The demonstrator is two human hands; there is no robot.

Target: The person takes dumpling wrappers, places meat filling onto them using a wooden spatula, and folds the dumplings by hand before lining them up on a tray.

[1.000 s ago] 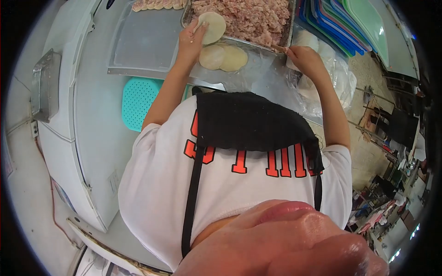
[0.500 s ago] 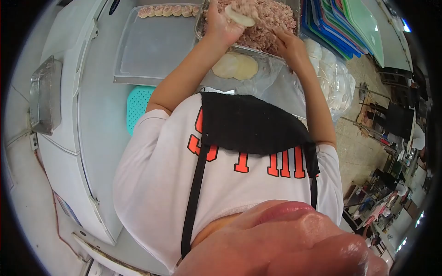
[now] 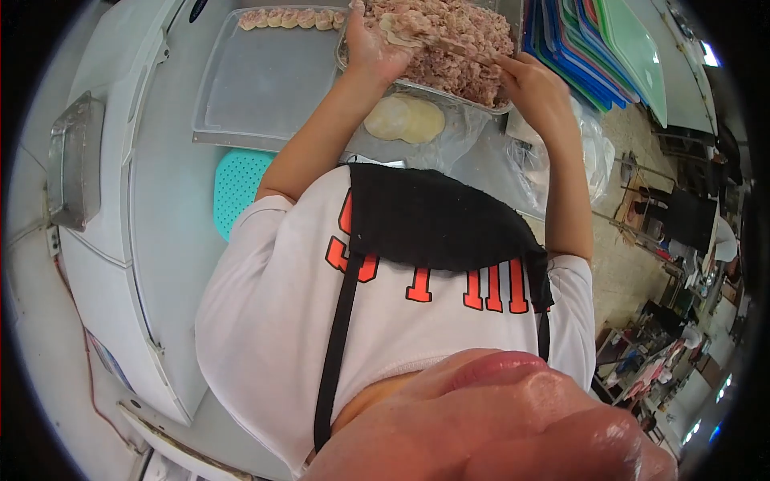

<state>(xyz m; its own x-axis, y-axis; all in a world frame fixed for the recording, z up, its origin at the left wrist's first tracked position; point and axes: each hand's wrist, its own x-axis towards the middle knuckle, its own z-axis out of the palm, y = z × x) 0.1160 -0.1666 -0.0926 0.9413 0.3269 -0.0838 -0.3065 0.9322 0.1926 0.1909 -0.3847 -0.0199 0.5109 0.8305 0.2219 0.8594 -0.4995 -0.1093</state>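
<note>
My left hand (image 3: 375, 50) is closed around a dumpling wrapper (image 3: 403, 30) smeared with minced meat, held over a metal tray (image 3: 417, 86). In my right hand (image 3: 539, 86) is a thin, flat spreading stick (image 3: 465, 53), its far end reaching the wrapper. A heap of minced meat filling (image 3: 473, 28) fills the tray beneath both hands. Just in front of the tray, a few pale round wrappers (image 3: 405, 119) lie overlapped on plastic film. Finished dumplings (image 3: 293, 18) stand in a row along the far edge of a plastic tray (image 3: 269, 80) to the left.
Coloured plastic trays or boards (image 3: 581, 48) are stacked at the far right. A clear bag (image 3: 597, 152) with pale contents lies beside my right forearm. A turquoise perforated basket (image 3: 241, 188) sits by my left elbow. Farther right, a person (image 3: 694, 228) is among racks.
The wrapper, mostly bare and pale before, now has meat spread over it. My right hand has moved right and slightly down, drawing the stick across the wrapper.
</note>
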